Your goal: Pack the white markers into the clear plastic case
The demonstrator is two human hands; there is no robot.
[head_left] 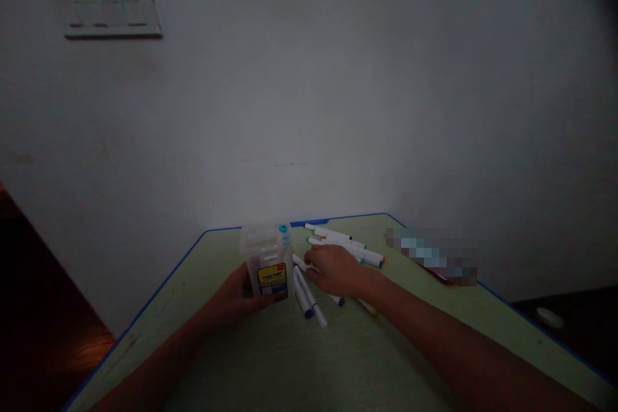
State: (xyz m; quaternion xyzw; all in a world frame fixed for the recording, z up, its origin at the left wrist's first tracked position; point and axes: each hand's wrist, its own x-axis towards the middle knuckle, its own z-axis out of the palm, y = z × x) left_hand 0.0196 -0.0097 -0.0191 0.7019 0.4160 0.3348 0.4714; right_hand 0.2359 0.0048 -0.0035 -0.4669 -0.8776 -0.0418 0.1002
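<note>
Had the clear plastic case (268,256) upright near seven o'clock, with the left hand (241,295) gripping its lower body, thumb along the front. Had the right hand (337,268) at three o'clock of the case, with fingers curled down by a white marker (299,262); couldn't tell a firm pinch from a light touch! Saw more loose markers (333,233) on the green bench (270,354), fanned from twelve to three around that hand, plus a purple-ended marker (302,296) near seven, just beside the case. Risked a roll there: could have scattered slim, unfenced barrels toward six with one nudge. Risked tipping the case, too, with one knuckle bump above so low a hold.
</note>
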